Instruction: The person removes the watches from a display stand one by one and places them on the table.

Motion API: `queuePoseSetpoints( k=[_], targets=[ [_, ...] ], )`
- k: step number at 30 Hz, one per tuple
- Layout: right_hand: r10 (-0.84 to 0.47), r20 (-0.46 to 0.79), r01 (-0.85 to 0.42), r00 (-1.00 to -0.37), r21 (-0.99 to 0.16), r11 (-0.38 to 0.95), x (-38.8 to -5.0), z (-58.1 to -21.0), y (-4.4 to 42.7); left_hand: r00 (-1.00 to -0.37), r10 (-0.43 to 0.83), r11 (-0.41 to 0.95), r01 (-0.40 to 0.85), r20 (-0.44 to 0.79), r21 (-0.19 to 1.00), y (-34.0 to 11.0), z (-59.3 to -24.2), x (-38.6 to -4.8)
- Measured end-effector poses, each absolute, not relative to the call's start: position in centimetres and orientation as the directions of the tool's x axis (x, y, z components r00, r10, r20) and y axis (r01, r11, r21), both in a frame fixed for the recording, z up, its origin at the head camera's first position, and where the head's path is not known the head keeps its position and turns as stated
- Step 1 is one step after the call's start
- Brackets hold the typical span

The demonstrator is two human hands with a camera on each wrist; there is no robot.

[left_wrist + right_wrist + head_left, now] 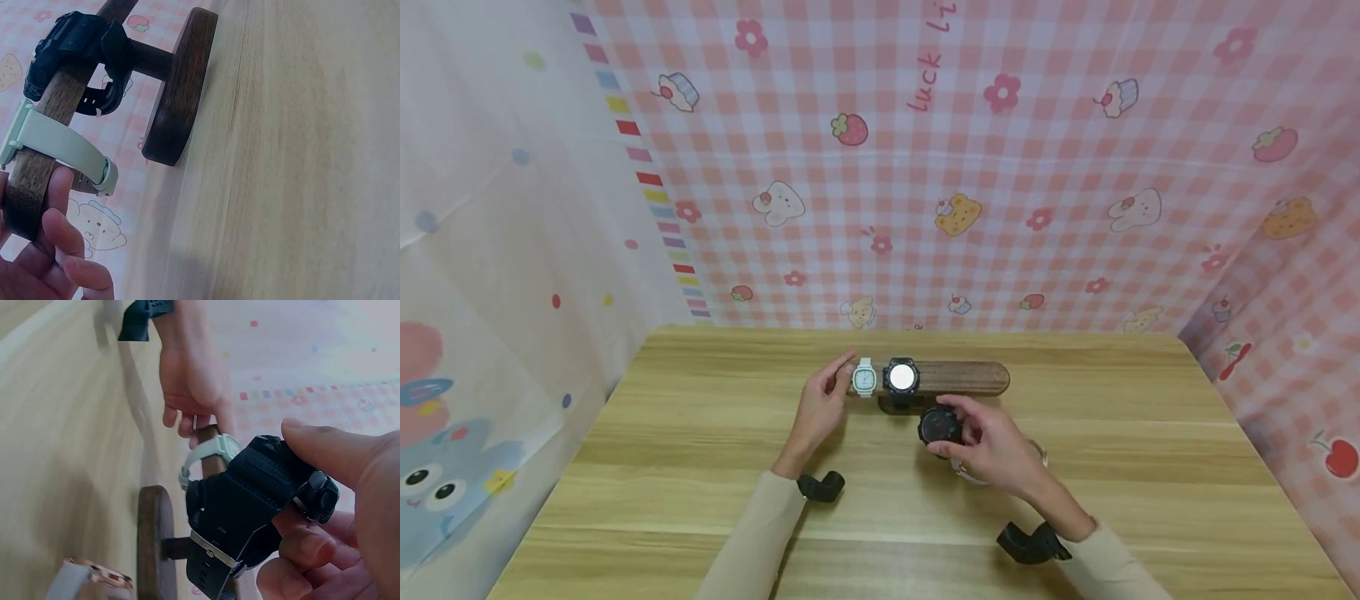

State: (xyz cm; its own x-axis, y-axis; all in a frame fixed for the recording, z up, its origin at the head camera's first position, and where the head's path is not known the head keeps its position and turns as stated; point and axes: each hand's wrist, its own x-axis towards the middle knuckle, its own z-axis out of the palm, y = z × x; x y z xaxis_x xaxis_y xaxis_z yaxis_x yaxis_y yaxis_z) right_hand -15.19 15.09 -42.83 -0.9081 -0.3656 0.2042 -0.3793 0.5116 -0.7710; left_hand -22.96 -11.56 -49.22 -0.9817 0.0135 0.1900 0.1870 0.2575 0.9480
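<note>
A wooden watch stand holds a pale mint square watch near its left end and a black watch beside it; glare whitens that dial. My left hand grips the bar's left end, thumb and fingers around it, as the left wrist view shows. In front of the bar, my right hand pinches a second black watch by its case, dial facing up. Its buckled strap hangs in a loop in the right wrist view, hiding part of the bar.
Another watch with a white strap and rose-gold case rests on the wooden table, partly behind my right hand. A gingham cloth hangs behind the table. Black wrist mounts stick out by both sleeves.
</note>
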Motion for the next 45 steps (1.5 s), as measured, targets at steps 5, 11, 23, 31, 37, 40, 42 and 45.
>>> queuePoseSetpoints(
  k=[5,11,23,31,37,40,42,45],
  targets=[
    [-0.373,0.169,-0.362,-0.912,-0.76,0.54,-15.0,-43.3,14.3,-0.983,0.014,0.259,0.178,0.181,0.949,-11.5,-49.1,-22.9],
    [-0.39,0.183,-0.388,-0.903,-0.738,0.553,-14.8,-44.0,13.6,-0.985,0.036,0.269,0.171,0.168,0.948,-11.2,-46.4,-21.4],
    [-0.39,0.153,-0.372,-0.908,-0.723,0.582,-14.8,-45.3,12.5,-0.983,0.046,0.27,0.183,0.177,0.945,-11.2,-45.4,-20.8],
    [-0.358,0.163,-0.364,-0.919,-0.698,0.617,-14.4,-45.7,11.9,-0.982,0.034,0.274,0.187,0.185,0.943,-11.0,-45.5,-20.8],
    [-0.341,0.162,-0.358,-0.926,-0.66,0.66,-14.2,-46.0,11.6,-0.983,0.035,0.268,0.181,0.178,0.946,-11.0,-45.3,-20.7],
    [-0.332,0.174,-0.363,-0.927,-0.641,0.677,-14.1,-46.2,11.4,-0.984,0.037,0.264,0.176,0.173,0.948,-11.0,-45.3,-20.6],
    [-0.331,0.177,-0.364,-0.927,-0.639,0.677,-14.1,-46.3,11.3,-0.984,0.039,0.263,0.175,0.171,0.949,-11.0,-45.2,-20.7],
    [-0.334,0.188,-0.373,-0.924,-0.641,0.671,-14.1,-46.5,11.1,-0.985,0.039,0.266,0.171,0.166,0.949,-11.0,-45.2,-20.7]
  ],
)
